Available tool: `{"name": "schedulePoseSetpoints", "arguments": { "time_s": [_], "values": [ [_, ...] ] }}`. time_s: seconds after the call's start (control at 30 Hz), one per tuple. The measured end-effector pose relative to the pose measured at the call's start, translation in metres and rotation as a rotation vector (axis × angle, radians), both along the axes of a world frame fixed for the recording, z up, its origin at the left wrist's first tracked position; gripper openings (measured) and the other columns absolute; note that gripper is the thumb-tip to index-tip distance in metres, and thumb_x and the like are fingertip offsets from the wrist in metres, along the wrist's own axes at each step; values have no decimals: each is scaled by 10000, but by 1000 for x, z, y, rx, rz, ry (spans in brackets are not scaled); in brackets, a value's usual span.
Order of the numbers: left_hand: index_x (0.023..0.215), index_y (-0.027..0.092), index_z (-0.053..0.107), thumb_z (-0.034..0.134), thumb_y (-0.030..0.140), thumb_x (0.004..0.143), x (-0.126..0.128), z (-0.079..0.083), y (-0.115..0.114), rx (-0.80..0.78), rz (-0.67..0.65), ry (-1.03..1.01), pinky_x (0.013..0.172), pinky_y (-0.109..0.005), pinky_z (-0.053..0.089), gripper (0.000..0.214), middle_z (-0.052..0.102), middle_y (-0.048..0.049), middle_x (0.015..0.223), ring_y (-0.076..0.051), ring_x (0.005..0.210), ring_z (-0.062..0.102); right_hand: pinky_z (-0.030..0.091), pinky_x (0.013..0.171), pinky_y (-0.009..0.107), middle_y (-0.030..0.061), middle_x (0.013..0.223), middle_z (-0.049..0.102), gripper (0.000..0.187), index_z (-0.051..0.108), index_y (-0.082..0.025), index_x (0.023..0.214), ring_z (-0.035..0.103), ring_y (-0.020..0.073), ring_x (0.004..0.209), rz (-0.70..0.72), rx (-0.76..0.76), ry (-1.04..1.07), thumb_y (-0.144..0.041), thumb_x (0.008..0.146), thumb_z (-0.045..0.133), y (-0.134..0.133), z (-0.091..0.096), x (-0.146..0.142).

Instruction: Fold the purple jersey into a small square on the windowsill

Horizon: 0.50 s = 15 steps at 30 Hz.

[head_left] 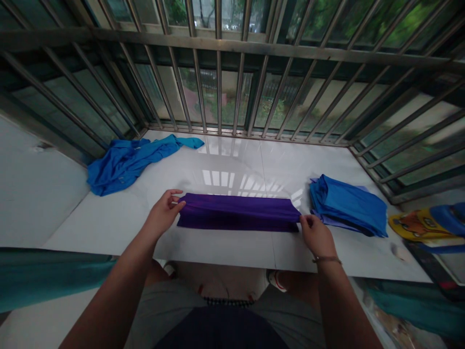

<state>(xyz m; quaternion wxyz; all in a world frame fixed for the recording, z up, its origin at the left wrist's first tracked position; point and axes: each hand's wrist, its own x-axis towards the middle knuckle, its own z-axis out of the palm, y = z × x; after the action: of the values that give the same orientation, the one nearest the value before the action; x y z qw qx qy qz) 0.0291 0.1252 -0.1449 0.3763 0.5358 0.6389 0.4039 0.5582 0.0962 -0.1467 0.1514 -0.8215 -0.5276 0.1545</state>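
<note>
Currently, one folded purple cloth (238,213) lying crosswise on a white tile counter (109,232), long axis left to right, left hand (163,213) and right hand (316,235) well apart, each pinching an opposite end.

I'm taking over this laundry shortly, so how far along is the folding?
Done: a stack of folded blue garments sits on the white tiled ledge. In hand: a purple garment, folded into a long strip, with the left hand and right hand at its ends. Left: a crumpled blue garment lies unfolded near the window bars.
</note>
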Motion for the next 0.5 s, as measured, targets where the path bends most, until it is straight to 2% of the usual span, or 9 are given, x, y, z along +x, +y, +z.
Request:
{"name": "schedulePoseSetpoints", "arguments": {
  "time_s": [0.07,0.13,0.27,0.37,0.43,0.5],
  "values": [
    [1295,258,612,732,574,853,-3,5,3,29,-7,54,742,-331,531,557,637,31,913,-194,743,692,448,762,323,123,953,783,299,717,-198,1004,736,262,902,15,-5,14,-440,1030,542,-3,1,-1],
    [1275,267,640,696,549,887,-6,3,-4,23,-54,171,751,-332,528,483,628,30,890,-200,757,680,450,765,323,114,946,781,295,707,-201,989,733,258,896,38,-50,29,-443,1027,540,-10,-2,-2],
    [1190,265,703,630,459,902,-7,-17,-34,-73,-143,411,809,-380,555,355,705,-11,898,-249,823,700,458,773,322,101,966,778,302,707,-210,972,717,245,886,105,-130,25,-445,1029,527,-27,-13,-7],
    [1195,251,714,586,419,914,-8,-27,-50,-88,-108,491,933,-449,581,351,768,-70,1037,-299,971,730,485,829,334,118,1004,754,304,711,-204,954,700,250,919,162,-124,-36,-441,1028,536,-34,-17,-6],
    [1214,241,712,573,380,909,-9,-27,-53,-46,-65,537,997,-487,584,363,766,-104,1105,-323,1036,726,504,889,359,139,1016,735,292,712,-191,973,689,270,951,174,-102,-94,-419,1026,538,-35,-15,-8],
    [1221,230,711,557,321,907,-6,-22,-53,45,-23,605,1083,-524,560,361,750,-138,1179,-347,1138,708,507,991,403,177,1089,728,308,714,-165,1064,674,302,1039,168,4,-173,-397,1041,511,-34,-11,-17]
  ]
}}
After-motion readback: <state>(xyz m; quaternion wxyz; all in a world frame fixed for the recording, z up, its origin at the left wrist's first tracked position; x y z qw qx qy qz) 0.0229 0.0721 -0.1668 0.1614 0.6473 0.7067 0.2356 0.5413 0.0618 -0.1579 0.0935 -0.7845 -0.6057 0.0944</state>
